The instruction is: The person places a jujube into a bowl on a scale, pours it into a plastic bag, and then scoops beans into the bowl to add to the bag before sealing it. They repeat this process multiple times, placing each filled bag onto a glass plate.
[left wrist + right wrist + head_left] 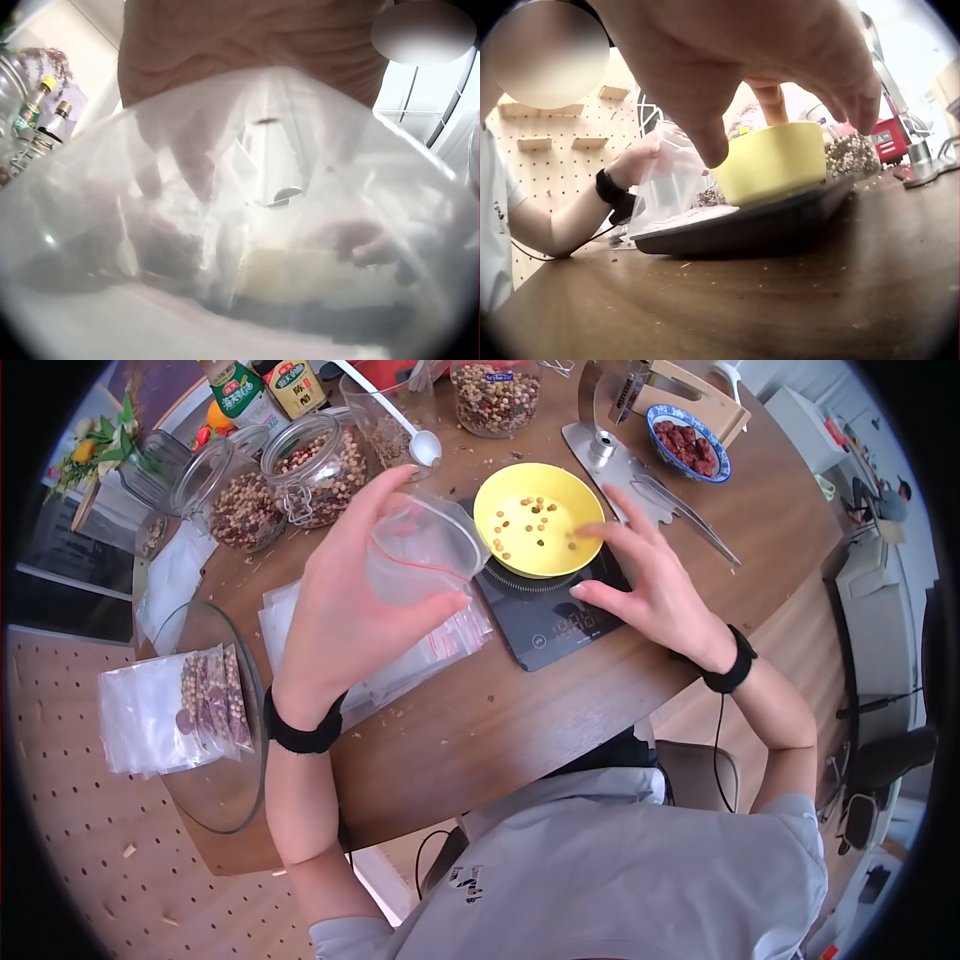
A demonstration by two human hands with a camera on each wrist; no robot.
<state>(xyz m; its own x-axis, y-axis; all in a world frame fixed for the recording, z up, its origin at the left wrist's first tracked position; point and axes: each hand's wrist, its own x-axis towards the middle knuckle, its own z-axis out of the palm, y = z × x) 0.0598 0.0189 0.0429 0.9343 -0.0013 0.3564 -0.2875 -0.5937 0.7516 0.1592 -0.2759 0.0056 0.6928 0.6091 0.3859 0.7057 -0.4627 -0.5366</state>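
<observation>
My left hand (pixel 355 575) holds a clear zip bag (pixel 420 555) with a red seal line, its mouth spread wide between thumb and fingers. In the left wrist view, the bag's film (pixel 225 225) stretches across in front of the palm. My right hand (pixel 650 575) reaches over the near right rim of a yellow bowl (pixel 515 510), fingers spread apart. Through the right wrist view, the thumb tip shows right at the side of the bowl (pixel 772 165). A few beans or grains lie inside this bowl. It sits on a black digital scale (pixel 545 630).
Stacked empty bags (pixel 385 670) lie left of the scale. Glass jars of mixed grains (pixel 320 465) stand behind, near a cup with a white spoon (pixel 425 448). Filled bags (pixel 215 700) rest on a glass board. At right are metal tongs (pixel 690 520) and a blue-patterned bowl (pixel 655 445) of dark red pieces.
</observation>
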